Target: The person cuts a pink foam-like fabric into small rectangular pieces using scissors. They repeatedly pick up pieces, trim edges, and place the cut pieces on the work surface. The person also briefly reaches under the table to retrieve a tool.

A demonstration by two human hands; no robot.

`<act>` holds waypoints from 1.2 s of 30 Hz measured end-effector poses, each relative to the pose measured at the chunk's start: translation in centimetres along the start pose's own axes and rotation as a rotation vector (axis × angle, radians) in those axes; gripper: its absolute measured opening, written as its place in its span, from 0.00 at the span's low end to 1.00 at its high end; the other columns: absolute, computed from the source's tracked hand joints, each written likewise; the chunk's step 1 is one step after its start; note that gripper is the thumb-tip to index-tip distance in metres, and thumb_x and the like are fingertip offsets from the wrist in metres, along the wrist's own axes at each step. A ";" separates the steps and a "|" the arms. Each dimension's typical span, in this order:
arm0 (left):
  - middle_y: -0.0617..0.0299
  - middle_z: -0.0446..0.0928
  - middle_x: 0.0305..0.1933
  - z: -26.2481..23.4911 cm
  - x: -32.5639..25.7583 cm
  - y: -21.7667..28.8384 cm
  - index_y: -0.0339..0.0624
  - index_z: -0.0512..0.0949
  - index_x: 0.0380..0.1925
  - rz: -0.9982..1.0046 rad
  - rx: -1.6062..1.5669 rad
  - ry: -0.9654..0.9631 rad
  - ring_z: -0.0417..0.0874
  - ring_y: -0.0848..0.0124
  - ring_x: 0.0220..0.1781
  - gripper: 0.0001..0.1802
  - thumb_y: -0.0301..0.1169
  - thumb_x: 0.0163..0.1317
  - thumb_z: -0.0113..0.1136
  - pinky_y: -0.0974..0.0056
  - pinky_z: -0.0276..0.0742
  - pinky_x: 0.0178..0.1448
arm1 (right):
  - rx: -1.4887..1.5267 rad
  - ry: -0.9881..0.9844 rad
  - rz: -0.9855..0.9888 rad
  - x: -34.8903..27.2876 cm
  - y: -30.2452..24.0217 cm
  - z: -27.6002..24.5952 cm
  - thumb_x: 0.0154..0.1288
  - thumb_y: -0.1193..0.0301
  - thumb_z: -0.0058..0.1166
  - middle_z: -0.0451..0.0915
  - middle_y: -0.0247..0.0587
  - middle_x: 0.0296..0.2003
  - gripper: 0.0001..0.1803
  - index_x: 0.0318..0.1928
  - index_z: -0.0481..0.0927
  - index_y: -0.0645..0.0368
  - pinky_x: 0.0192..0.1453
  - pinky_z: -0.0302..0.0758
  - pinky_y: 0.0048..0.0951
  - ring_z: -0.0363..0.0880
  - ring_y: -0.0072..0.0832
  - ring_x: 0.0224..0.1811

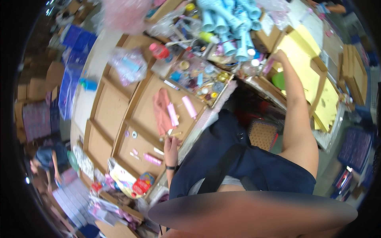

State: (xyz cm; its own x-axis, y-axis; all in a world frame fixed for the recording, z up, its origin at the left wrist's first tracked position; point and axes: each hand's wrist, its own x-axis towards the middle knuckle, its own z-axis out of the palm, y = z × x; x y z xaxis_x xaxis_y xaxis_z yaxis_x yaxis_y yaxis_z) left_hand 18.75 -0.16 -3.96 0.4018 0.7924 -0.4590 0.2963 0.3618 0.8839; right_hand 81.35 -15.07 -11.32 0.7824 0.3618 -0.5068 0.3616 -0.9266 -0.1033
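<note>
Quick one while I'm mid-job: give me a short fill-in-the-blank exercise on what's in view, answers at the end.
1. The wristband by the left hand is ____ in colour.
2. Near the right hand, the large flat sheets are ____.
3. The piled funnel-shaped things are light ____.
4. The coral cloth lies in a tray made of ____.

Missing words: black; yellow; blue; cardboard.

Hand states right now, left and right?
Left hand: fingers loosely bent at the cardboard tray; can't tell if holding anything.
Right hand: at a pink item; too blurred to tell if gripped.
</note>
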 end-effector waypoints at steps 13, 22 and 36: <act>0.65 0.69 0.26 -4.1 -2.9 -3.9 0.37 0.68 0.32 0.065 -0.121 0.018 0.70 0.78 0.30 0.08 0.31 0.67 0.45 0.72 0.67 0.37 | 1.010 -0.070 -0.726 -24.5 -19.7 7.3 0.48 0.70 0.57 0.75 0.39 0.37 0.18 0.42 0.74 0.61 0.43 0.72 0.29 0.74 0.29 0.38; 0.65 0.69 0.24 -6.5 -2.6 -6.7 0.37 0.68 0.32 0.040 -0.125 -0.080 0.71 0.77 0.28 0.09 0.32 0.66 0.46 0.72 0.68 0.36 | 0.801 0.082 -0.469 -26.1 -16.6 6.3 0.60 0.58 0.51 0.79 0.39 0.30 0.20 0.40 0.79 0.63 0.36 0.73 0.25 0.77 0.23 0.31; 0.62 0.71 0.26 4.0 0.8 -2.6 0.35 0.68 0.31 0.084 0.104 -0.014 0.72 0.77 0.29 0.09 0.31 0.66 0.45 0.72 0.69 0.36 | -0.130 0.304 -0.246 -3.0 -9.3 -6.3 0.45 0.61 0.62 0.61 0.66 0.55 0.52 0.67 0.43 0.55 0.53 0.71 0.40 0.72 0.54 0.50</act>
State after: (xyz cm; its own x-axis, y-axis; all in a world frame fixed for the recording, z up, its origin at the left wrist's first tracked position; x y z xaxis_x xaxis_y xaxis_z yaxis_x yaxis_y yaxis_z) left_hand 21.76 -2.40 -6.98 0.4410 0.8105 -0.3856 0.3493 0.2407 0.9056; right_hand 78.81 -6.93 -3.47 0.7715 0.6030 -0.2030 0.6026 -0.7949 -0.0707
